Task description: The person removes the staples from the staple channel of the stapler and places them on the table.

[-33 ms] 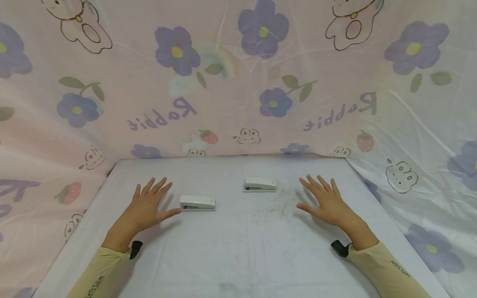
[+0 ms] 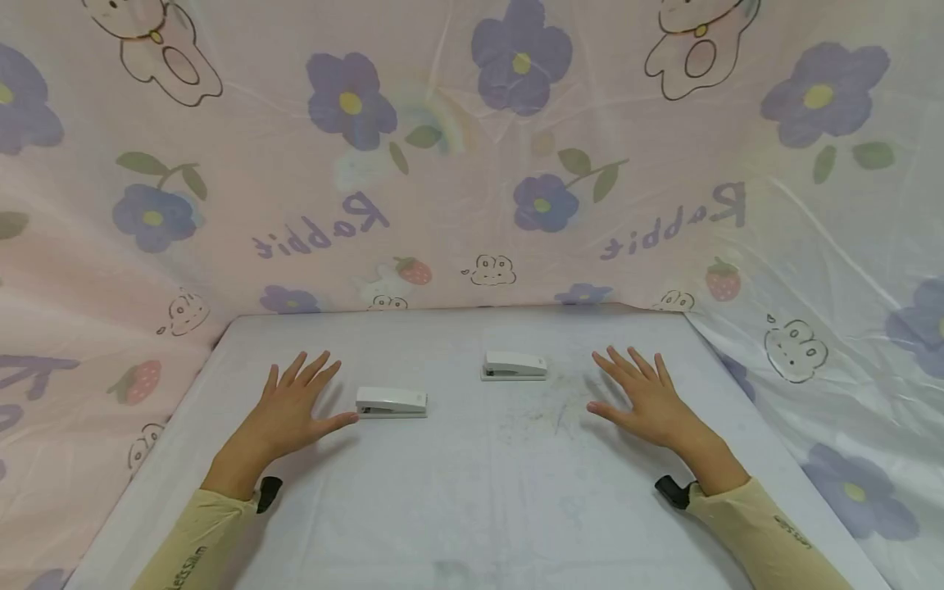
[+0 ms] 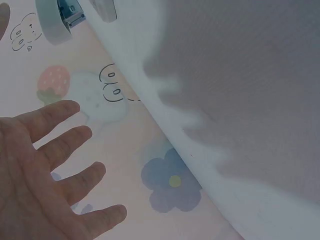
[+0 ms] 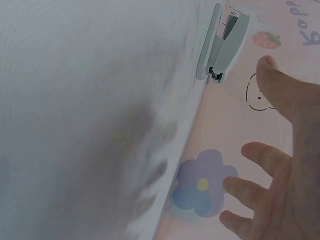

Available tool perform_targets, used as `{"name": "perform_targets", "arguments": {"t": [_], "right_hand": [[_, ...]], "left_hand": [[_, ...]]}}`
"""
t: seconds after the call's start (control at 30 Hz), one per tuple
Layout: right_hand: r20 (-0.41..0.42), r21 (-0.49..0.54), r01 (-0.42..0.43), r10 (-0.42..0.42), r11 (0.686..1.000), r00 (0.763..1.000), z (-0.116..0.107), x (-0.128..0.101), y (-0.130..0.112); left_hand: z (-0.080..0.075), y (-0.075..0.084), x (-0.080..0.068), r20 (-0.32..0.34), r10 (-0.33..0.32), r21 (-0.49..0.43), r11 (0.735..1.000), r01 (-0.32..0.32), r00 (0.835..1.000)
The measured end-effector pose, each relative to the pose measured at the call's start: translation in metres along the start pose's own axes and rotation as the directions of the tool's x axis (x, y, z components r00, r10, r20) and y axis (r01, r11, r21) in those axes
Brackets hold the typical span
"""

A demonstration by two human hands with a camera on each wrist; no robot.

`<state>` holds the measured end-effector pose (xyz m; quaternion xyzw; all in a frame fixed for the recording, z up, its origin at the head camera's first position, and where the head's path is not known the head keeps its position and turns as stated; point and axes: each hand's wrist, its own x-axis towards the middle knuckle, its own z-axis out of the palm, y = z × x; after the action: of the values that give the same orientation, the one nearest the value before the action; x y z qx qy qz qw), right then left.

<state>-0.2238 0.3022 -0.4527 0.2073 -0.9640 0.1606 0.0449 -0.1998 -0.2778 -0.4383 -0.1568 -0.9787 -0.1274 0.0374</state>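
Two white staplers lie on the white-covered table. The nearer stapler (image 2: 392,401) sits left of centre, and the farther stapler (image 2: 514,365) is a little right of the middle. My left hand (image 2: 289,411) hovers over the table with fingers spread, its thumb tip overlapping the left end of the nearer stapler in the head view. Off to the right, my right hand (image 2: 643,401) also has its fingers spread, holding nothing, with its fingertips toward the farther stapler. In the right wrist view one stapler (image 4: 225,45) shows side-on beyond the thumb.
A pale sheet (image 2: 442,164) printed with purple flowers and rabbits hangs behind the table and along both sides. Grey smudges (image 2: 549,410) mark the white tablecloth (image 2: 472,500) between the farther stapler and my right hand. Black wrist devices (image 2: 673,492) show at both sleeves.
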Motion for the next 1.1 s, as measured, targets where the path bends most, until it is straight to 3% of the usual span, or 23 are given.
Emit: {"name": "perform_targets", "arguments": {"t": [0.2,0.63,0.97,1.1], "right_hand": [[-0.055,0.021,0.034,-0.033,0.999,0.998,0.005,0.0,0.002],[0.031,0.018,0.035,-0.035,0.999,0.999,0.007,0.01,-0.016],[0.029,0.044,0.139,-0.141,0.989,0.99,0.02,0.029,-0.044],[0.022,0.07,0.208,-0.21,0.976,0.977,0.027,0.039,-0.063]], "left_hand": [[0.001,-0.001,0.001,-0.013,0.015,0.014,1.0,-0.015,1.0],[0.007,0.005,0.014,0.049,0.066,-0.019,0.998,-0.065,0.997],[0.014,-0.004,0.028,0.096,0.137,-0.049,0.99,-0.132,0.986],[0.017,-0.008,0.033,0.128,0.141,-0.087,0.988,-0.131,0.982]]}}
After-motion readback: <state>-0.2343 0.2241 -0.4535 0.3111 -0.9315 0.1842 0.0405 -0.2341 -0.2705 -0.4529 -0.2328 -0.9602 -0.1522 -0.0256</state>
